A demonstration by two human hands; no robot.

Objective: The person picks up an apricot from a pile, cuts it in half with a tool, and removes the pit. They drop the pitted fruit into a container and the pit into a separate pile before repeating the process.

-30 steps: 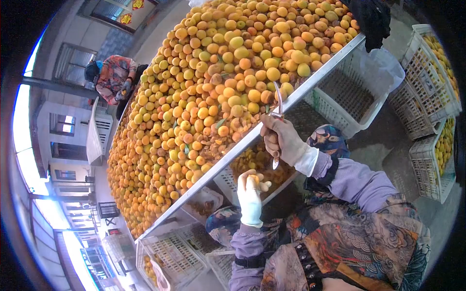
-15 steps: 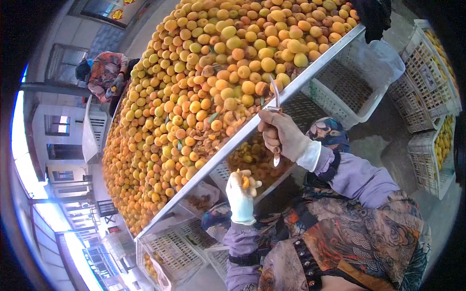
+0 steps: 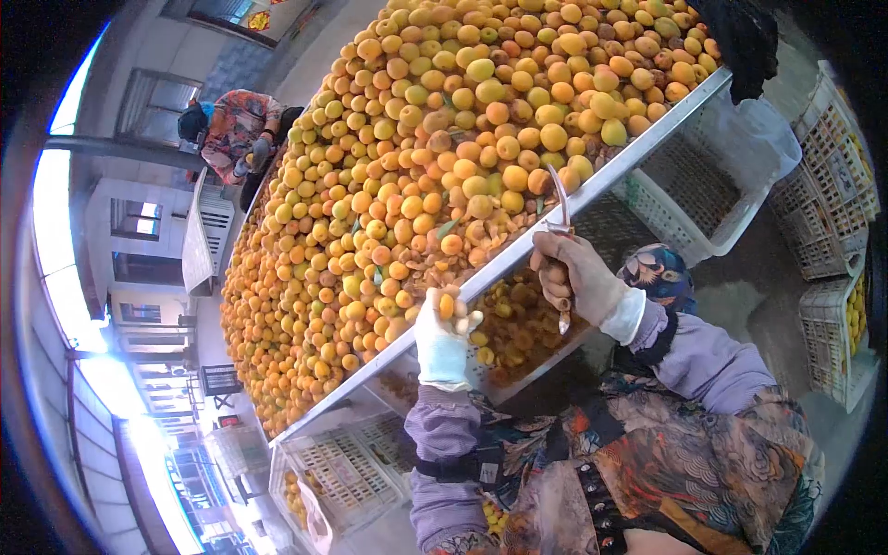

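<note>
A long metal-edged table (image 3: 592,188) is heaped with orange and yellow apricots (image 3: 444,157). My left hand (image 3: 442,338), in a pale glove, holds one apricot (image 3: 447,306) up at the table's near edge. My right hand (image 3: 575,276), in a tan glove, grips a slim metal cutting tool (image 3: 559,196) whose blade points up over the table rail. Below my hands a white crate (image 3: 518,328) holds cut apricot pieces.
Another person (image 3: 233,134) in a patterned jacket works at the far side of the table. An unfilled white crate (image 3: 680,190) stands under the table's right end. Crates with fruit (image 3: 846,305) stand at right, more crates (image 3: 324,472) at lower left.
My left hand has risen from over the crate to the table's edge with the apricot. My right hand with the tool shifted slightly right. The view moved a little.
</note>
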